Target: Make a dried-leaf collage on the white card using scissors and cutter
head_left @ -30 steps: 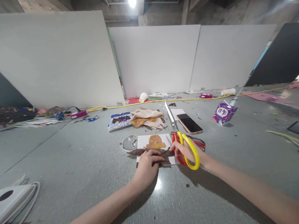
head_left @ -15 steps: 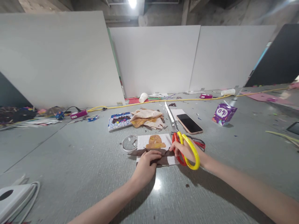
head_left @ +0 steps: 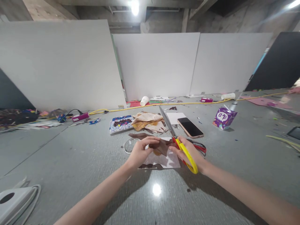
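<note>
Far left, a white device (head_left: 17, 198) lay beside its looped cable (head_left: 34, 200). Further in, a patterned board (head_left: 120, 125) lay against a crumpled cloth (head_left: 148, 121). Nearer, a thin ring (head_left: 127, 149) lay just beside the left hand (head_left: 140, 153), fingers pinching a brown sheet (head_left: 162, 148) over a white card (head_left: 172, 162). The right hand (head_left: 192, 149) held yellow-and-red scissors (head_left: 188, 157), blades pointing away; its fingertips reached the sheet's right end, grip unclear. Beyond it, a phone (head_left: 190, 127) lay flat. Further right, a purple drink carton (head_left: 224, 118) stood upright.
</note>
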### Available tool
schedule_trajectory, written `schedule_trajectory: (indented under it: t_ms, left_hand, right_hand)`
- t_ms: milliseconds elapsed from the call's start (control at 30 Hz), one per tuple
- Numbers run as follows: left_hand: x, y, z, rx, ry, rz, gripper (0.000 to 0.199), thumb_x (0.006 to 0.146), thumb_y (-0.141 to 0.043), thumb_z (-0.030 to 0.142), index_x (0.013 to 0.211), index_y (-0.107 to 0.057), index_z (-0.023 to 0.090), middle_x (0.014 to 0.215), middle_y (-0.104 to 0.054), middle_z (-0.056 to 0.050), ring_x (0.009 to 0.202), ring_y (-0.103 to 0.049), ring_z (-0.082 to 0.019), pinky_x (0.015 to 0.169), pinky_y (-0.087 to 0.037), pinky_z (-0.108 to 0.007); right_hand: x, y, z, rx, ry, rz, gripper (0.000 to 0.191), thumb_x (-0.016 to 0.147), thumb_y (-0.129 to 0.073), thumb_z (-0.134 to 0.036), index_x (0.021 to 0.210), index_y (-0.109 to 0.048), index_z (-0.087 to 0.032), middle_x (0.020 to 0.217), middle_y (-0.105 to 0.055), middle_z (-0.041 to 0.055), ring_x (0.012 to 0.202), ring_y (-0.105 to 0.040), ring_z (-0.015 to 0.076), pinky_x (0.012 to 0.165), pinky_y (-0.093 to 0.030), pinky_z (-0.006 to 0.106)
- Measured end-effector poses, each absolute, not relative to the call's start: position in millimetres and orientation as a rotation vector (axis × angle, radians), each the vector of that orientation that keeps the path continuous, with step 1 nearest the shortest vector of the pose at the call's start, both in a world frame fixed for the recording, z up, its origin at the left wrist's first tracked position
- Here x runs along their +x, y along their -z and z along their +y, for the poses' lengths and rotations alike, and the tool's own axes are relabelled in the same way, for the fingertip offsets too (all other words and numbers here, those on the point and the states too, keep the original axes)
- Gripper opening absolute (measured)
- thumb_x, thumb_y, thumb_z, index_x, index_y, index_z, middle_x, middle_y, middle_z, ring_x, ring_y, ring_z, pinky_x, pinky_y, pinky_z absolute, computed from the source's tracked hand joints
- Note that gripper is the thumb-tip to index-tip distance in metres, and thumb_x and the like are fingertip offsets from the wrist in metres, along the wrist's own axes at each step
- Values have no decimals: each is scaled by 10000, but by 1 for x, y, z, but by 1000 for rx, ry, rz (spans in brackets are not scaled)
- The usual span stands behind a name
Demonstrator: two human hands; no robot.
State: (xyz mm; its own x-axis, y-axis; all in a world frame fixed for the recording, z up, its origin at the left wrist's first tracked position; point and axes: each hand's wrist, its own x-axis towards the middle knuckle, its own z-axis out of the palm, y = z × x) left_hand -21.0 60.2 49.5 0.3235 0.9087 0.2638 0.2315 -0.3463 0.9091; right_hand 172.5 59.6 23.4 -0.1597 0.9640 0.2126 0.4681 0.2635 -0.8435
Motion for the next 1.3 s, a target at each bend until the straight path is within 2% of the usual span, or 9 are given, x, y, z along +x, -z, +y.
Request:
schedule_trajectory:
  t_ms: [233, 333, 467, 533, 600, 767, 967, 1200, 1300]
  left_hand:
    - [-10, -50, 69, 1738, -1009, 933, 257, 637, -488, 74, 789, -664, 183, 1057, -584, -46, 1023, -522, -183, 901, -399, -318]
    - [-8, -48, 69, 1638, -1144, 1189, 156, 669, -543, 185, 805, -616, 164, 1022, -565, -69, 863, -595, -186, 769, -473, -318]
    - [-12, -54, 65, 1524, -839, 1397, 359, 743, -525, 402, 1034, -502, 194, 655, -586, -6, 573, -607, -166, 568, -491, -307]
    - [-15, -59, 63, 1380, -660, 1242, 494, 765, -517, 414, 1200, -376, 227, 595, -586, 16, 581, -616, -163, 605, -491, -310]
    - [-18, -62, 64, 1261, -630, 1034, 599, 760, -557, 368, 1280, -277, 264, 691, -627, 1, 674, -631, -154, 706, -479, -320]
    - [-20, -53, 71, 1172, -685, 789, 465, 692, -645, 296, 1129, -505, 222, 949, -618, -45, 848, -597, -154, 808, -434, -301]
    - [-12, -31, 78, 1418, -871, 830, 177, 604, -676, 197, 770, -637, 151, 784, -629, -25, 708, -583, -139, 670, -453, -261]
    - [-11, -28, 78, 1485, -894, 825, 335, 619, -642, 171, 954, -639, 173, 878, -661, -57, 803, -608, -204, 713, -475, -325]
    - [-15, -32, 80, 1538, -967, 899, 305, 631, -635, 175, 936, -644, 173, 883, -666, -55, 812, -608, -194, 742, -472, -314]
  right_hand:
    - [171, -15, 64, -1200, -863, -1658, 244, 665, -574, -291, 787, -377, -212, 723, -610, 20, 669, -603, 173, 612, -456, 283]
    - [173, -13, 66, -1205, -837, -1616, 250, 657, -586, -295, 785, -387, -213, 711, -607, 10, 628, -602, 171, 600, -465, 295]
    - [174, -13, 68, -1195, -724, -1630, 245, 672, -587, -311, 779, -390, -212, 687, -594, 0, 620, -597, 173, 603, -466, 305]
    - [174, -13, 67, -1176, -700, -1650, 248, 683, -586, -310, 788, -383, -213, 702, -596, 5, 632, -596, 172, 614, -466, 310]
    - [174, -14, 66, -1140, -720, -1673, 241, 701, -573, -307, 796, -372, -215, 715, -600, 11, 632, -596, 167, 620, -468, 313]
    - [172, -15, 61, -1129, -750, -1728, 224, 723, -552, -316, 807, -369, -218, 740, -599, 17, 639, -597, 161, 615, -468, 309]
    - [170, -15, 59, -1165, -720, -1762, 232, 704, -563, -303, 802, -372, -218, 729, -590, 14, 662, -591, 164, 612, -458, 302]
    - [170, -13, 62, -1143, -791, -1760, 255, 691, -586, -325, 785, -374, -216, 700, -554, -7, 631, -569, 152, 599, -439, 297]
    - [171, -19, 63, -1137, -872, -1749, 262, 686, -592, -340, 787, -386, -213, 701, -558, -7, 645, -567, 149, 619, -437, 294]
